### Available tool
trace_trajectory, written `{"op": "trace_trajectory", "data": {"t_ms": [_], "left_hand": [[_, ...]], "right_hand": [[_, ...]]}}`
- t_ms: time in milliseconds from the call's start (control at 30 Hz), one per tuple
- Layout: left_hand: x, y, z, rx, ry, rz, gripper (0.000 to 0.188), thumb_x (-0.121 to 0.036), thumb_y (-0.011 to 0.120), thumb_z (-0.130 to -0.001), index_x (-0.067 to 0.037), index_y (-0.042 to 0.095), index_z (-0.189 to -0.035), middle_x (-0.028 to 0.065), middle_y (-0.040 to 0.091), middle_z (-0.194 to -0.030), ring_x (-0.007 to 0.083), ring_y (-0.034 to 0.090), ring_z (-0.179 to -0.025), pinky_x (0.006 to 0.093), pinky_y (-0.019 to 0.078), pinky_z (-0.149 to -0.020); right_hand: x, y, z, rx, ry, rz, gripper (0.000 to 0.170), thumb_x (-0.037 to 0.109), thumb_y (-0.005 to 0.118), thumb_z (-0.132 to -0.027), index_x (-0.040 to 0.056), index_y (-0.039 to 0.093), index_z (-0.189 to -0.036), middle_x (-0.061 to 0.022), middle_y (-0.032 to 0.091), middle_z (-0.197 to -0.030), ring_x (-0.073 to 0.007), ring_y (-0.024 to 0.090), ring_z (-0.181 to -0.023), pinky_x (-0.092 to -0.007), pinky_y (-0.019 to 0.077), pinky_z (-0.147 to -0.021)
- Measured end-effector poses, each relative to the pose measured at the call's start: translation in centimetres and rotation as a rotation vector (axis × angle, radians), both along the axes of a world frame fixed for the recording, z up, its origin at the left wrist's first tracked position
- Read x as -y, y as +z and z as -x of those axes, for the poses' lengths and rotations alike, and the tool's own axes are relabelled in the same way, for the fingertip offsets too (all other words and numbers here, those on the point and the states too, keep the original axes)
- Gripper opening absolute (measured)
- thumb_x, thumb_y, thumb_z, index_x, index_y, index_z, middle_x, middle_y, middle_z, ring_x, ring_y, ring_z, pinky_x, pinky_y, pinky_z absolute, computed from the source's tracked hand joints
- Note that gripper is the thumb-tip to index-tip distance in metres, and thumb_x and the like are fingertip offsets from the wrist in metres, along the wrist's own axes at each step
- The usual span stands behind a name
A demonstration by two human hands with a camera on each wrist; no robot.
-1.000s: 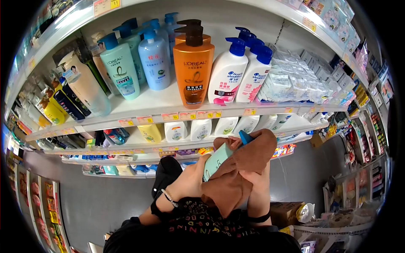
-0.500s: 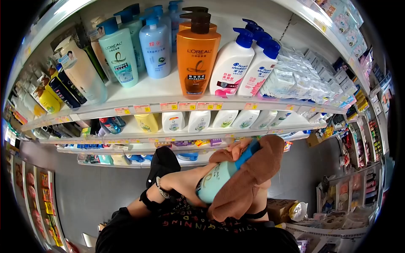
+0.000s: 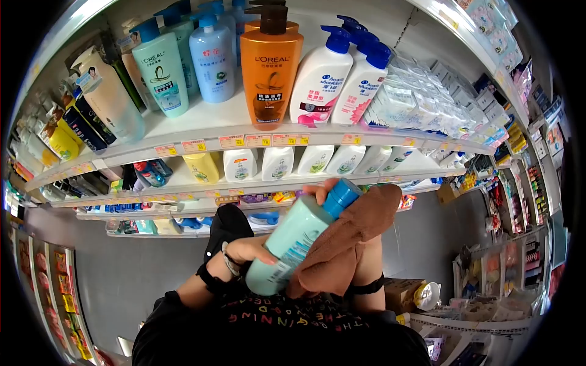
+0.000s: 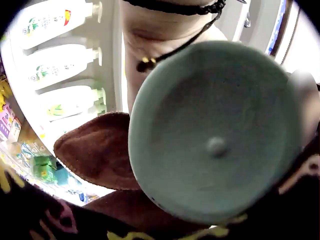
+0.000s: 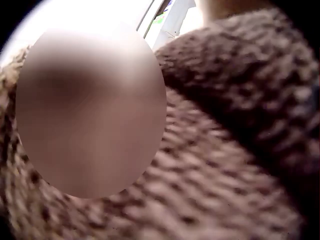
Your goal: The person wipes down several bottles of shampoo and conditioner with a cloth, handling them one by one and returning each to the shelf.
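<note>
A pale green pump bottle [image 3: 287, 244] with a blue top [image 3: 343, 196] lies tilted in front of the body, its top toward the upper right. My left hand [image 3: 251, 249] holds it near the base. Fingers of my right hand [image 3: 320, 191] curl round its neck from the far side; the rest of that hand is mostly behind a brown cloth [image 3: 336, 244], which drapes along the bottle's right side. The left wrist view shows the round bottle base [image 4: 215, 130] close up, with brown cloth [image 4: 97, 150] beside it. Cloth [image 5: 220, 165] fills most of the right wrist view.
Ahead, the upper shelf [image 3: 213, 143] bears several pump bottles, with an orange one [image 3: 270, 79] near the middle and white packs [image 3: 415, 100] at right. White bottles [image 3: 278, 163] line the shelf below. A cardboard box [image 3: 401, 294] stands on the floor at right.
The bottle has come out from the cloth, showing more of its body and blue top, and has shifted left. My left hand has moved down toward its base.
</note>
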State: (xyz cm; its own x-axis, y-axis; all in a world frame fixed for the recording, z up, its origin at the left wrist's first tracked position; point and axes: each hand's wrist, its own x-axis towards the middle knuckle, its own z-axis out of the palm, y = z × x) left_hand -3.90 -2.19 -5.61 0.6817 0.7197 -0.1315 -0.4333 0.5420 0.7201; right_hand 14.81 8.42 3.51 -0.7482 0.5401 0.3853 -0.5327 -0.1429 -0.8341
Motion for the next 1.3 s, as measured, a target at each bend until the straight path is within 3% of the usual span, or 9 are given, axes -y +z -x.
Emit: {"op": "trace_trajectory", "data": {"t_ms": [333, 467, 800, 900, 1000, 1100, 1200, 1267, 1300], "left_hand": [[0.2, 0.6, -0.9, 0.14, 0.186, -0.011, 0.087, -0.03, 0.075, -0.067, 0.003, 0.032, -0.134, 0.013, 0.05, -0.124, 0.0206, 0.048, -0.113, 0.033, 0.037, -0.096], [-0.5, 3.2, -3.0, -0.703, 0.705, -0.589, 0.071, -0.02, 0.074, -0.069, 0.002, 0.04, -0.128, 0.0098, 0.057, -0.111, 0.0126, 0.051, -0.1, 0.0286, 0.0407, -0.087], [0.5, -0.5, -2.7, 0.068, 0.283, -0.201, 0.091, -0.059, 0.063, -0.07, 0.003, 0.035, -0.13, 0.0174, 0.052, -0.116, 0.024, 0.053, -0.104, 0.0349, 0.045, -0.087], [0.1, -1.8, -1.4, 0.297, -0.055, 0.049, 0.064, -0.044, 0.049, -0.088, 0.0, 0.034, -0.131, 0.0235, 0.049, -0.121, 0.0305, 0.053, -0.108, 0.0375, 0.0452, -0.089], [0.4, -2.0, -2.5, 0.415, 0.081, -0.139, 0.053, -0.043, 0.039, -0.091, 0.004, 0.046, -0.114, 0.0257, 0.058, -0.077, 0.0334, 0.06, -0.064, 0.0401, 0.0503, -0.054], [-0.3, -1.4, -2.1, 0.396, 0.075, -0.229, 0.076, -0.063, 0.047, -0.075, 0.003, 0.044, -0.115, 0.0198, 0.057, -0.08, 0.0301, 0.06, -0.064, 0.0368, 0.0503, -0.053], [1.2, -3.5, -2.4, -0.029, 0.412, -0.099, 0.093, -0.078, 0.049, -0.066, 0.0, 0.043, -0.117, 0.0176, 0.059, -0.095, 0.0287, 0.062, -0.066, 0.0383, 0.0521, -0.056], [-0.1, -8.2, -5.0, -0.258, 0.683, -0.385, 0.091, -0.079, 0.045, -0.068, -0.002, 0.046, -0.116, 0.0169, 0.059, -0.094, 0.0292, 0.061, -0.065, 0.0393, 0.0517, -0.055], [0.8, -0.2, -2.3, 0.143, 0.217, -0.089, 0.091, -0.08, 0.044, -0.067, -0.002, 0.049, -0.113, 0.0166, 0.06, -0.092, 0.0291, 0.061, -0.064, 0.0386, 0.0516, -0.054]], "right_hand": [[0.6, -0.2, 0.6, -0.289, 0.058, 0.319, 0.056, 0.016, 0.059, -0.083, 0.0005, 0.036, -0.131, -0.0172, 0.053, -0.103, -0.0261, 0.048, -0.106, -0.0381, 0.0351, -0.099], [1.0, 0.6, -0.2, -0.19, -0.22, 0.039, 0.065, 0.01, 0.061, -0.081, 0.002, 0.028, -0.136, -0.0178, 0.053, -0.107, -0.0232, 0.05, -0.104, -0.0294, 0.0443, -0.089], [1.8, 0.6, 0.6, -0.33, 0.112, 0.62, 0.056, 0.035, 0.042, -0.093, -0.0005, 0.03, -0.135, -0.0217, 0.051, -0.12, -0.0305, 0.055, -0.107, -0.0363, 0.0444, -0.09], [0.3, -0.1, 0.7, 0.041, -0.454, 0.054, 0.046, 0.02, 0.045, -0.091, -0.0012, 0.034, -0.13, -0.021, 0.047, -0.124, -0.0278, 0.055, -0.103, -0.0342, 0.0469, -0.086], [0.6, 1.5, -1.0, -0.154, -0.671, 0.282, 0.053, 0.012, 0.056, -0.084, -0.0043, 0.031, -0.127, -0.0222, 0.048, -0.119, -0.0342, 0.051, -0.109, -0.0443, 0.0461, -0.087], [3.9, 2.6, -0.7, -0.481, -0.421, 0.267, 0.045, 0.006, 0.058, -0.08, -0.0023, 0.039, -0.12, -0.022, 0.05, -0.115, -0.0319, 0.054, -0.104, -0.043, 0.046, -0.083], [1.2, 2.4, -0.2, -0.133, -0.463, -1.188, 0.035, 0.01, 0.068, -0.07, 0.0073, 0.052, -0.101, -0.0127, 0.061, -0.093, -0.0273, 0.059, -0.093, -0.0405, 0.0447, -0.082], [2.3, 0.5, 1.6, -0.122, -0.729, -1.16, 0.034, 0.008, 0.073, -0.064, 0.008, 0.054, -0.092, -0.0084, 0.062, -0.085, -0.0279, 0.06, -0.091, -0.0401, 0.0451, -0.082], [3.2, 0.3, 2.7, -0.153, -0.787, -0.797, 0.036, 0.004, 0.074, -0.061, 0.0073, 0.053, -0.09, -0.0089, 0.061, -0.088, -0.0271, 0.059, -0.09, -0.0392, 0.0458, -0.081]]}}
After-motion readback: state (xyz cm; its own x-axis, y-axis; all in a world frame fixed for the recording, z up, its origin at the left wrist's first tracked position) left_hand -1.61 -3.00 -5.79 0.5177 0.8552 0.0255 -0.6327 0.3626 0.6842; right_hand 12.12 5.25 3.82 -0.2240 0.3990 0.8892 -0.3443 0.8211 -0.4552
